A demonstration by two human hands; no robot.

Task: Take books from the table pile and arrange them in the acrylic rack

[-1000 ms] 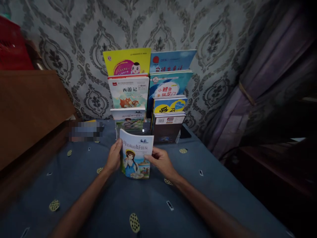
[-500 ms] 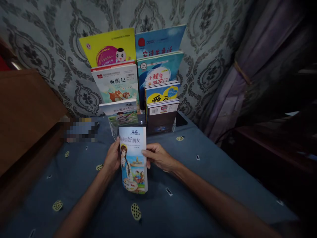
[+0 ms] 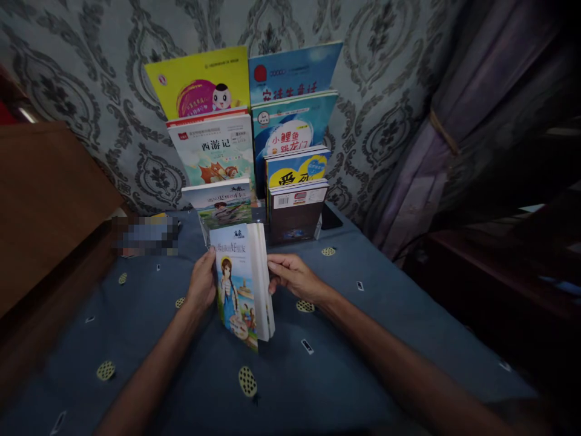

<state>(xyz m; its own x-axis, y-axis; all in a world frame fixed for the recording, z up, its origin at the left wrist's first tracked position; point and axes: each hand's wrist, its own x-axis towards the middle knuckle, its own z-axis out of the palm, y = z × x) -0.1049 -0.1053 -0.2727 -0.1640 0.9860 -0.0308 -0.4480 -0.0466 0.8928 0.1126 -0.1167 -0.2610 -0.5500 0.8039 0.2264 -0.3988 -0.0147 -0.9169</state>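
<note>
A paperback book (image 3: 236, 284) is held upright, its cover showing a girl with a long braid and a palette. My left hand (image 3: 202, 283) grips its left edge, the fingers partly hidden behind it. At the opposite side, the thumb and fingers of my right hand (image 3: 294, 280) are closed on the right edge, where the white page block shows. The front cover stands slightly away from the pages. Just behind is a clear stand holding books in two columns, with a landscape-covered book (image 3: 223, 206) at the lower left and a dark book (image 3: 297, 221) at the lower right.
Higher in the stand are a yellow book (image 3: 195, 75), a white-topped book (image 3: 213, 142) and blue books (image 3: 290, 124). A dark flat object (image 3: 331, 217) lies right of it. A brown box (image 3: 49, 200) stands left on the blue patterned cloth (image 3: 363, 345); a tied curtain (image 3: 422, 151) hangs right.
The book has turned and shifted slightly left, so its page edges now face right. Its cover has parted from the pages. Both hands still hold it.
</note>
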